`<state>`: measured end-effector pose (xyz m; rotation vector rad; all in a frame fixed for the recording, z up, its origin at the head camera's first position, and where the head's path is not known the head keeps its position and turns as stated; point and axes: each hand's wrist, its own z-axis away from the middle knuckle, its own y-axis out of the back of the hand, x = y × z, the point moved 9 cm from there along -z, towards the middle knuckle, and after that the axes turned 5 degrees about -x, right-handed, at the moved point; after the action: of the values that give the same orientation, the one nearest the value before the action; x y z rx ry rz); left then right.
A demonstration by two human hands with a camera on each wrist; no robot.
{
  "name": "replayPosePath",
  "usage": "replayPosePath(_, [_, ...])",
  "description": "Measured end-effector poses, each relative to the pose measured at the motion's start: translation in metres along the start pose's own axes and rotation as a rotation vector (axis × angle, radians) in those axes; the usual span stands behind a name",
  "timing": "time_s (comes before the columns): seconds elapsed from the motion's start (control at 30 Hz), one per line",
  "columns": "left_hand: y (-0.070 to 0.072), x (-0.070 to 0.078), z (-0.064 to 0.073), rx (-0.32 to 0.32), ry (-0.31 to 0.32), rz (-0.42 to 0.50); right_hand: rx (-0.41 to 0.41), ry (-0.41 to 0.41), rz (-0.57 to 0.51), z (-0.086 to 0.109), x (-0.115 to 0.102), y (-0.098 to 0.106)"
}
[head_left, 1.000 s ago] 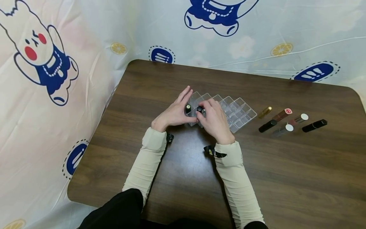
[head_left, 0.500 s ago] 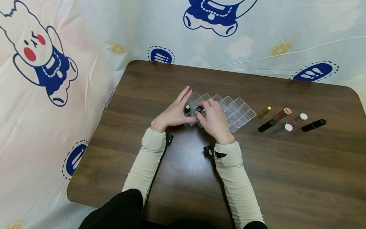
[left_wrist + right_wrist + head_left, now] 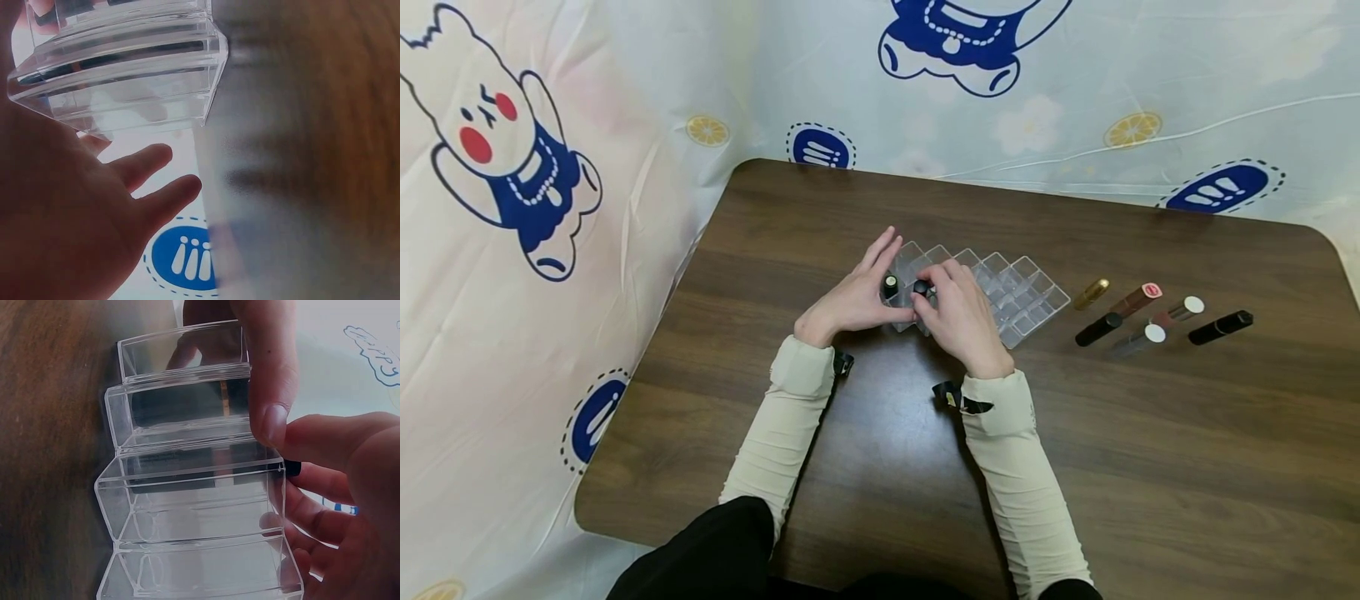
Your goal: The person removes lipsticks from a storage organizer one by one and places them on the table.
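Observation:
A clear lipstick organizer with stepped compartments stands on the table. My left hand holds its left end, thumb along the front and other fingers spread out; two of them point free of the plastic in the left wrist view. With curled fingers, my right hand pinches the dark top of a lipstick tube that stands in a front compartment. Its dark body with a pale band shows through the clear wall in the right wrist view. Another dark tube with a light top is upright in the compartment beside the left hand.
Right of the organizer several tubes lie on the wooden table: a gold one, a brown one with a pink end, two white-capped ones and two black ones. A printed curtain hangs behind the table.
Both hands keep their places at the organizer. The whole view has shifted very slightly, and nothing else has visibly moved.

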<state>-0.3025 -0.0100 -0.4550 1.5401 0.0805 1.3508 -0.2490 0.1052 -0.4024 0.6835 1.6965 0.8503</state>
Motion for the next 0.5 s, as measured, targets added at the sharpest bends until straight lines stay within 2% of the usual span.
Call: replayPosePath(0.5, [0.0000, 0.0006, 0.0006, 0.001, -0.004, 0.012, -0.012, -0.003, -0.029, 0.0007, -0.0005, 0.0019])
